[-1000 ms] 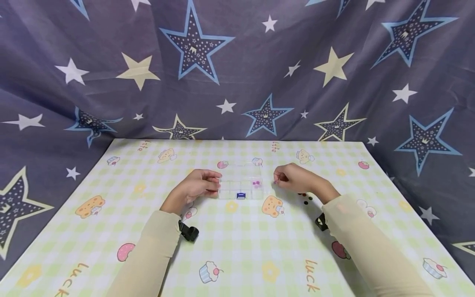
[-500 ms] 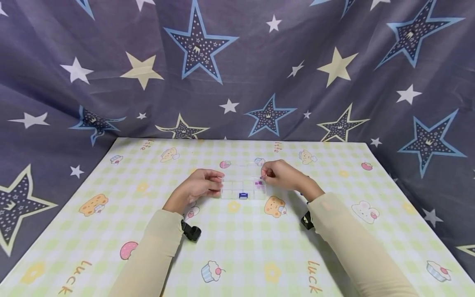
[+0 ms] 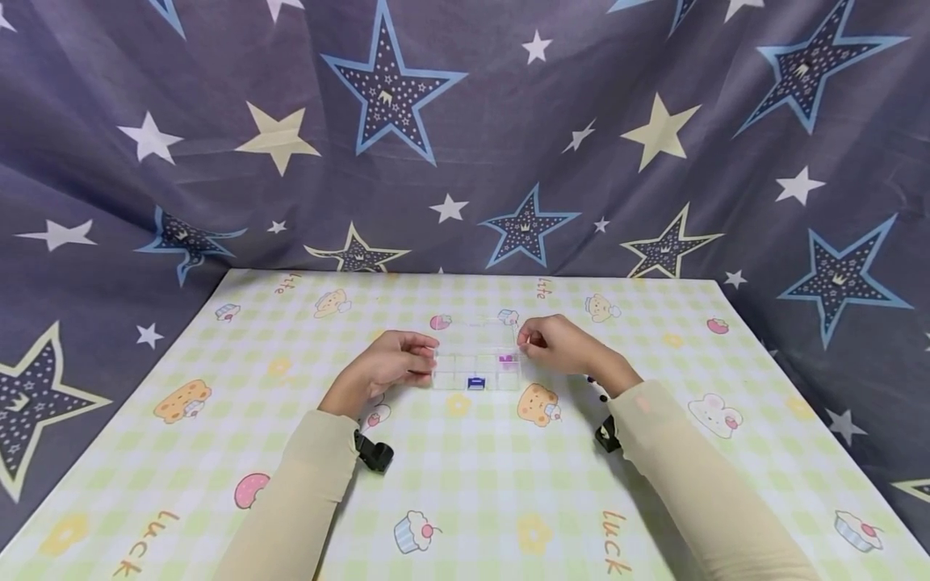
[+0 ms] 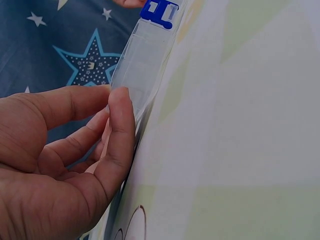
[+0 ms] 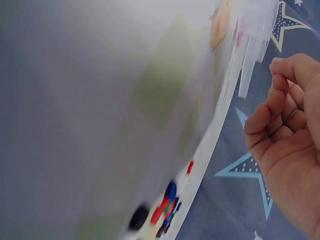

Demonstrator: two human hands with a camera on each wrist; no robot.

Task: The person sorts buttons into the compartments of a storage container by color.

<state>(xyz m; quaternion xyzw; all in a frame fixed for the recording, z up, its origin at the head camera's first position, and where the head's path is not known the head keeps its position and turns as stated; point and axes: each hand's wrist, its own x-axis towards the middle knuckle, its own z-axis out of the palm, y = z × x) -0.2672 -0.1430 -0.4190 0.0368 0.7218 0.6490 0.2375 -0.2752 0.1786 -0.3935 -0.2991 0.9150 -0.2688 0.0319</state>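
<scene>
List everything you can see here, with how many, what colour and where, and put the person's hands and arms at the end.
compartment box: one, clear plastic with a blue latch, table centre, between the hands.
purple pieces: a few, purple, in a right-side compartment of the box.
small pieces: a loose pile, red, blue and black, on the table by the right forearm.
tablecloth: one, green-and-white check with cartoon prints, covering the table.
backdrop: one, grey-blue with stars, behind the table.
left hand: one, fingers holding the box's left end.
right hand: one, fingers curled, at the box's right edge.
sleeves: two, cream.

clear glossy plastic box (image 3: 475, 361), blue plastic clasp (image 4: 158, 11)
</scene>
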